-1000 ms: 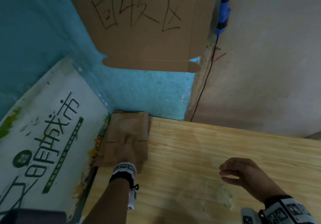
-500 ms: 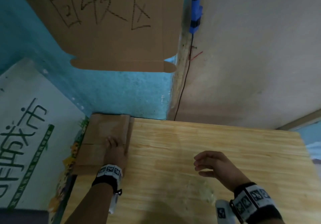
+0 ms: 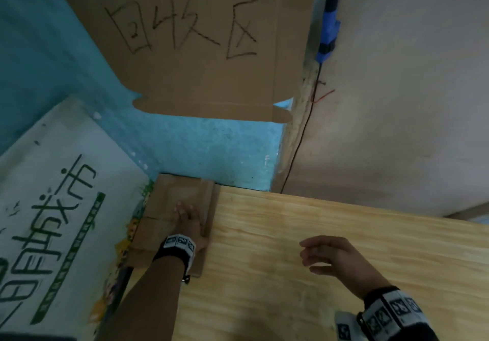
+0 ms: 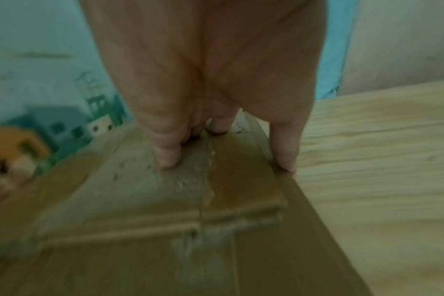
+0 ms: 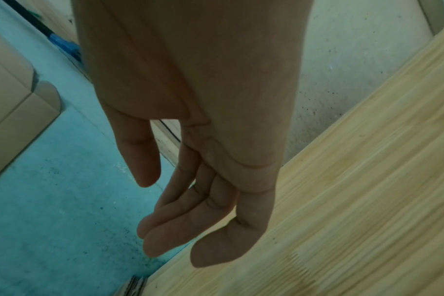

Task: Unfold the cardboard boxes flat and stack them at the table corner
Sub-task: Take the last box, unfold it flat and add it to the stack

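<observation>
A stack of flattened brown cardboard boxes lies at the far left corner of the wooden table, against the blue wall. My left hand rests flat on top of the stack, fingers straight. In the left wrist view the fingertips press on the taped cardboard and the thumb lies along its right edge. My right hand hovers over the bare table to the right, empty. Its fingers hang loosely, holding nothing.
A large cardboard sign with handwritten characters hangs on the blue wall above the corner. A white banner with green lettering leans at the table's left edge. A thin cable runs down the wall corner.
My left hand has slid a little back toward me on the stack. My right hand has stayed hovering, empty, over the table. The head view has swung sideways and back.
</observation>
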Motion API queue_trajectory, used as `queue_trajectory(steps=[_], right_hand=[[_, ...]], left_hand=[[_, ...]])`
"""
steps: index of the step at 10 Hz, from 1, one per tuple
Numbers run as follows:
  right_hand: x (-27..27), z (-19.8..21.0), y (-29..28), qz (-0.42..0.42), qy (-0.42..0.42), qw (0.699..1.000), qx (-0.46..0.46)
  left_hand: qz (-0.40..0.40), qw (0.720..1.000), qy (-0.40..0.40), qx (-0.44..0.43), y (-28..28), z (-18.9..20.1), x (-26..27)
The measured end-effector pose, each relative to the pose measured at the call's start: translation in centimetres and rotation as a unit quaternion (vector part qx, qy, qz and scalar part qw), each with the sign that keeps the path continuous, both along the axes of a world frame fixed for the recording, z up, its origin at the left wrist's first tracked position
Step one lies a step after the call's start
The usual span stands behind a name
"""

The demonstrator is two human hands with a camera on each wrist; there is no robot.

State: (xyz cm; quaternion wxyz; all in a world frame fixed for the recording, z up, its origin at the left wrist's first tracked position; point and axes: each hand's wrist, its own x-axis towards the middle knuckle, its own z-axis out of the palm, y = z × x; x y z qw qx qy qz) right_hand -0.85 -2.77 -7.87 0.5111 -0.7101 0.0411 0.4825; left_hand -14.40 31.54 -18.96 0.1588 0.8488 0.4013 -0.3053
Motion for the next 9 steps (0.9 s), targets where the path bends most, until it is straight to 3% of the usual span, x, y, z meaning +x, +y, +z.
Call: queue_trajectory(steps=[1,2,4,6,7,8,9], right_hand=[[-0.4,-0.1,-0.1,0.020,-0.002,1.000,-0.002],[-0.8,0.0,-1.1,0.028,-0.013,1.000,0.005],[-0.9,0.6,-4.0,0.030,-0.026,0.999,0.017],[0.0,2.6,-4.6,0.026,-0.054,0.997,0.041],[0.2,4.0,-4.6,0.037,-0.082,0.995,0.047],[0.6,5.2,-4.8,0.039,-0.109,0.991,0.065],[1.2,7.0,-5.9,0.016,-0.174,0.983,0.060]], left_hand=[[0.050,0.998,0.012,-0.024,0.7,0.1,1.7],[0.037,0.998,0.010,-0.040,-0.6,1.8,2.1],[0.025,0.999,0.007,0.039,-1.4,3.4,0.6],[0.004,0.986,-0.097,0.136,-2.2,7.4,0.5],[0.045,0.986,-0.125,0.100,-2.3,8.5,-0.1],[0.027,0.980,-0.157,0.118,-2.5,9.8,-0.5],[0.005,0.982,-0.133,0.134,-1.9,9.8,-0.7]])
